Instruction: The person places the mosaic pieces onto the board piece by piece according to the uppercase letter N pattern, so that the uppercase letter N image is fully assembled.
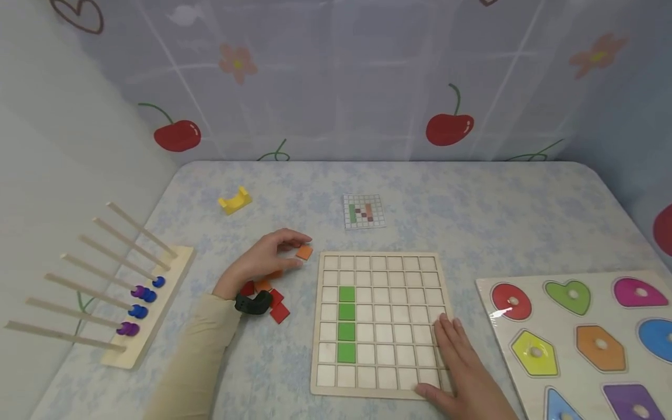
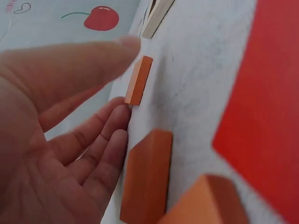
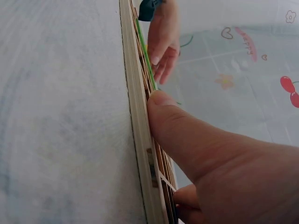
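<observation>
My left hand point(image 1: 270, 256) reaches over the table left of a wooden grid board point(image 1: 381, 392). Its thumb and fingers are spread, with an orange square tile point(image 1: 304, 252) at their tips. In the left wrist view that tile point(image 2: 139, 80) lies on the tabletop; the fingertips come up to its end, while the thumb is apart from the other fingers. More orange tiles point(image 2: 147, 177) and red tiles point(image 1: 280, 313) lie under and beside this hand. On the board, several green tiles point(image 1: 346, 312) form one column. My right hand point(image 1: 467, 373) rests on the board's lower right edge, fingers extended.
Beyond the board lies a small printed grid card point(image 1: 364, 211). A yellow curved block point(image 1: 235, 201) sits at the back left. On the left stands a peg rack point(image 1: 178, 256) with blue and purple beads. A shape puzzle board point(image 1: 556, 318) covers the right side.
</observation>
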`<state>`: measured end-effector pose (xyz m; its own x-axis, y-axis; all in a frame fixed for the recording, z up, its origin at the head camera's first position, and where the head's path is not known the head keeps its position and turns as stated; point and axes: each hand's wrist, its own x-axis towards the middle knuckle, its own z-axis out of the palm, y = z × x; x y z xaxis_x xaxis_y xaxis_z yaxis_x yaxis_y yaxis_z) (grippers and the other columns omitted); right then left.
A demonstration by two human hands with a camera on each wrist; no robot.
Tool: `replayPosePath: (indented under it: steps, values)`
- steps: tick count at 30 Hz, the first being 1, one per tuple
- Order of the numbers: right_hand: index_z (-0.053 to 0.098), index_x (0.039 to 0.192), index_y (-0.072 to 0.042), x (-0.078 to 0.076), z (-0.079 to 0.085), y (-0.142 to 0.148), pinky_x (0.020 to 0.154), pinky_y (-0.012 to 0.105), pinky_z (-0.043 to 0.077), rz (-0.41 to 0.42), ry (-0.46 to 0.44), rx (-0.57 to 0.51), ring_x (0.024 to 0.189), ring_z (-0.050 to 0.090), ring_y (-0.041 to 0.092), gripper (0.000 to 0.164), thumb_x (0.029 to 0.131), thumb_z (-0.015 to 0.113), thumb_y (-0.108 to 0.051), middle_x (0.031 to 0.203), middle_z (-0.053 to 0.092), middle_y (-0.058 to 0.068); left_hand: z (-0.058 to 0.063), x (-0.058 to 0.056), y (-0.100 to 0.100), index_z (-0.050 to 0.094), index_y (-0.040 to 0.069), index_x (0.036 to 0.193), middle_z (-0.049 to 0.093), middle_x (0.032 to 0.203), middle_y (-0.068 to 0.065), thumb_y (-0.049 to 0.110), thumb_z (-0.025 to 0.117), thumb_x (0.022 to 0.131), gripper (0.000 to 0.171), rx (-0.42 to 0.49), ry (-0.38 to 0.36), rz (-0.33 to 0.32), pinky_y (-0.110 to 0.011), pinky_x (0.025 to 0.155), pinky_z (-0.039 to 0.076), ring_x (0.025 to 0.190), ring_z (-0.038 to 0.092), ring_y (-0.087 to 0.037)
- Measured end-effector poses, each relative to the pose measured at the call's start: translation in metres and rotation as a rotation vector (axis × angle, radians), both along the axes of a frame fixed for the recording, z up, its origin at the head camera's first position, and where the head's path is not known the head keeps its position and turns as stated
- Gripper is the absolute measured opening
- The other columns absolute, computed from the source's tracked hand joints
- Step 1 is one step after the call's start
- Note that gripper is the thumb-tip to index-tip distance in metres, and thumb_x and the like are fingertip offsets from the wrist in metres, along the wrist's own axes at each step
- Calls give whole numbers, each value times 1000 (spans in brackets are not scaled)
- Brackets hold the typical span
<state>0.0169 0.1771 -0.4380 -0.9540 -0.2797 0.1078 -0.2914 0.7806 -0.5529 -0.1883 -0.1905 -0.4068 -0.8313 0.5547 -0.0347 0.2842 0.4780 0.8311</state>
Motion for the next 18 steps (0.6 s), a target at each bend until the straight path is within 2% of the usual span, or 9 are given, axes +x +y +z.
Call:
replayPosePath:
  steps: [10,18]
  values:
    - [26,146,1,-1,2,0,98,5,-1,0,8,21,139,0,14,101,73,75,-48,148,25,18,-2,1,5,63,5,118,58,111,-4,3,72,82,37,-102,131,22,-34,91,43,101,54,-21]
    - [28,145,2,-1,5,-2,97,5,-2,-22,-51,23,140,2,18,102,72,74,-52,149,25,18,-5,0,6,68,8,109,60,103,0,6,72,82,27,-152,155,51,-32,86,45,94,56,-17]
